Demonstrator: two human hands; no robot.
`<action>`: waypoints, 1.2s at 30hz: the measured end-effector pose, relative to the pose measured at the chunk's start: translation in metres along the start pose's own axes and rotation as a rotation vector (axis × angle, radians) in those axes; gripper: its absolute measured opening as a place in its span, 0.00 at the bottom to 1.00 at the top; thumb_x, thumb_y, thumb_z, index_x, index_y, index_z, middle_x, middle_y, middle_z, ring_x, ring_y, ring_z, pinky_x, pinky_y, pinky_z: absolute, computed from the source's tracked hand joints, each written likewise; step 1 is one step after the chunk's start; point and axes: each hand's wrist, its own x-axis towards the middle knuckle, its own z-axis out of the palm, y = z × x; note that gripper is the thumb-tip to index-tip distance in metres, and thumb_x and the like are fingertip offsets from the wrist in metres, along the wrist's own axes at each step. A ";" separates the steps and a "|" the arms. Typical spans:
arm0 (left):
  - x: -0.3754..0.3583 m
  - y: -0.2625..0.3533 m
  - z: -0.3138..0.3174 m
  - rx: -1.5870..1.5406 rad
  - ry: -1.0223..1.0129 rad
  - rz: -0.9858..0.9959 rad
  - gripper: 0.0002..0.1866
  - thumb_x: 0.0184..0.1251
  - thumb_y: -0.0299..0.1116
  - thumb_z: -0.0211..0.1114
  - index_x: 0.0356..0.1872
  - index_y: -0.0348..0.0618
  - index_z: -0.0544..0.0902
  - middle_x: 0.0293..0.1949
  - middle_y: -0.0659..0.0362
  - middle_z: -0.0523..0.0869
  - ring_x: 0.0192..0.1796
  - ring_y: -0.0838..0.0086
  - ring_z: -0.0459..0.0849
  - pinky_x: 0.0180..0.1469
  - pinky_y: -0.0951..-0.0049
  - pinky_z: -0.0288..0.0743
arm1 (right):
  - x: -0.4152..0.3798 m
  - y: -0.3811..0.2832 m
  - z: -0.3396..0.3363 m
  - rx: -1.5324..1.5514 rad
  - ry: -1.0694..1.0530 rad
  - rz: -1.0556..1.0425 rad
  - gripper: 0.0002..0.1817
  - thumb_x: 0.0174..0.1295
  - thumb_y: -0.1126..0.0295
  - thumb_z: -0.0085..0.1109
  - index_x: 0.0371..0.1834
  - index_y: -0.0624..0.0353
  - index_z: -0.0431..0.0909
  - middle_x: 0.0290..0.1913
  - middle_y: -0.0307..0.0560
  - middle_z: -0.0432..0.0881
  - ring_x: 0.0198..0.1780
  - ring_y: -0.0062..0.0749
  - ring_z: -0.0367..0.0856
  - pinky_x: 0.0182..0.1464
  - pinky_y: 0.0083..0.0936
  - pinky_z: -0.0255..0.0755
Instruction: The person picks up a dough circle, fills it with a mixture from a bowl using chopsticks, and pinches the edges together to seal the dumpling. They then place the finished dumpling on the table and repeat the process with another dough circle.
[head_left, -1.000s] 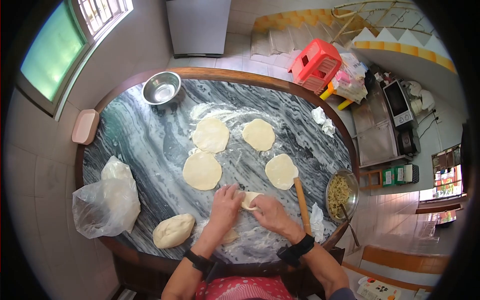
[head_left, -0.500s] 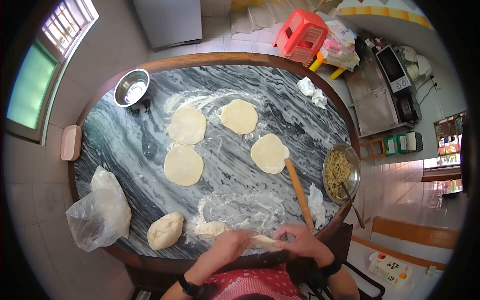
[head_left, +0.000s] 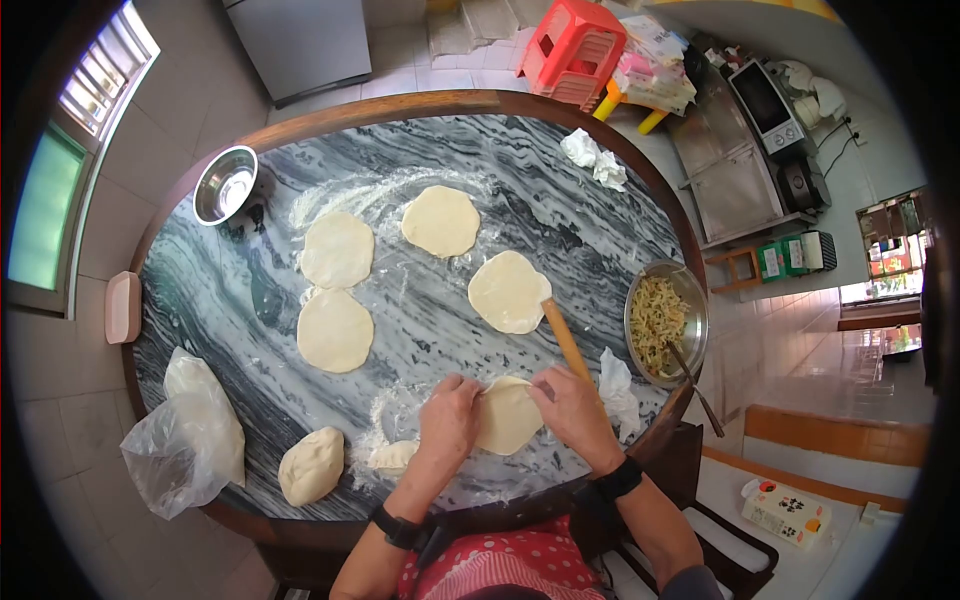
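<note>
A flat round dough wrapper [head_left: 509, 420] lies over the floured near part of the marble table [head_left: 420, 330]. My left hand [head_left: 452, 415] pinches its far left edge, and my right hand [head_left: 574, 408] pinches its far right edge. Beside my left hand is a small piece of dough [head_left: 393, 457], partly hidden by the wrist. A larger dough lump [head_left: 311, 467] sits further left. The rolling pin [head_left: 567, 340] slants beyond my right hand, its near end hidden behind it. Its far end touches a flattened dough round [head_left: 509, 292].
Several more dough rounds [head_left: 335, 330] lie toward the table's middle. On the right stands a metal bowl [head_left: 697, 312] of shredded filling with a spoon [head_left: 705, 405]. Crumpled tissue [head_left: 618, 392] is near it. A steel bowl [head_left: 225, 186] and a plastic bag [head_left: 190, 440] are on the left.
Both hands have moved away from my body, and the dough wrapper between them, seen edge-on before, now shows flat and round. The whole view has shifted slightly.
</note>
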 end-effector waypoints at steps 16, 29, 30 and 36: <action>-0.038 0.034 0.035 -1.712 0.316 -0.501 0.16 0.76 0.31 0.52 0.60 0.39 0.73 0.55 0.53 0.81 0.54 0.64 0.83 0.58 0.64 0.79 | -0.057 -0.081 -0.004 0.098 -0.001 -0.492 0.08 0.56 0.78 0.64 0.39 0.67 0.81 0.40 0.50 0.81 0.41 0.45 0.83 0.40 0.31 0.78; -0.060 0.114 0.015 -2.417 0.081 -0.161 0.42 0.72 0.67 0.36 0.78 0.49 0.53 0.77 0.47 0.56 0.78 0.46 0.53 0.76 0.41 0.47 | -0.073 -0.036 -0.089 0.482 0.109 -0.088 0.21 0.64 0.68 0.64 0.57 0.66 0.74 0.53 0.49 0.81 0.52 0.36 0.81 0.54 0.34 0.76; -0.062 0.127 0.012 -2.430 0.088 -0.137 0.43 0.72 0.68 0.36 0.78 0.48 0.53 0.77 0.47 0.56 0.77 0.46 0.54 0.76 0.42 0.47 | -0.066 -0.029 -0.096 0.898 -0.122 0.130 0.21 0.66 0.68 0.62 0.58 0.68 0.73 0.53 0.48 0.81 0.52 0.32 0.81 0.52 0.33 0.78; -0.075 0.161 0.019 -2.497 0.120 -0.001 0.47 0.70 0.70 0.40 0.77 0.42 0.54 0.76 0.45 0.57 0.76 0.46 0.57 0.76 0.44 0.49 | -0.056 -0.024 -0.110 1.214 -0.424 0.265 0.17 0.67 0.69 0.62 0.53 0.69 0.77 0.45 0.45 0.84 0.43 0.23 0.84 0.46 0.21 0.79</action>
